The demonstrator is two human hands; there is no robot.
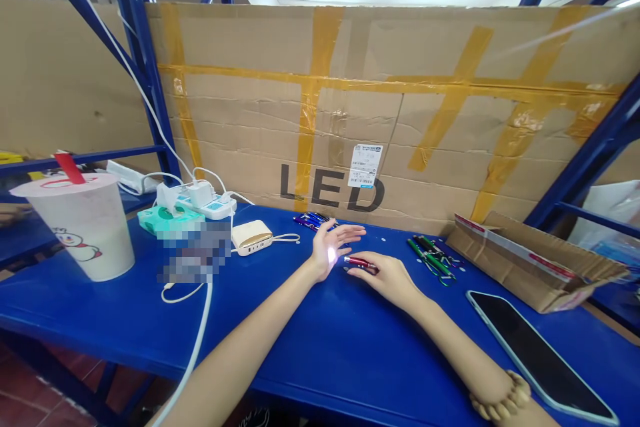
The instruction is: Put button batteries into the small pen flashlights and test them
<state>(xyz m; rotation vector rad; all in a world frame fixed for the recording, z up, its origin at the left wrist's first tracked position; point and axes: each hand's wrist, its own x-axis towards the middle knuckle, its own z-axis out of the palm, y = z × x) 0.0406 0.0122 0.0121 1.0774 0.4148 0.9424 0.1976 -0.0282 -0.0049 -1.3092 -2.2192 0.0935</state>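
Note:
My right hand grips a small red flashlight with its lit end facing left. A bright white spot from it falls on the palm of my left hand, which is held open with the fingers stretched to the right. Behind my left hand lie several blue flashlights with clips. To the right of my right hand rests a group of green and black flashlights, also with clips.
At right are an open cardboard box and a phone. On the left stand a lidded drink cup, a power strip, a tissue pack and a cream power bank. A white cable crosses the table's front edge.

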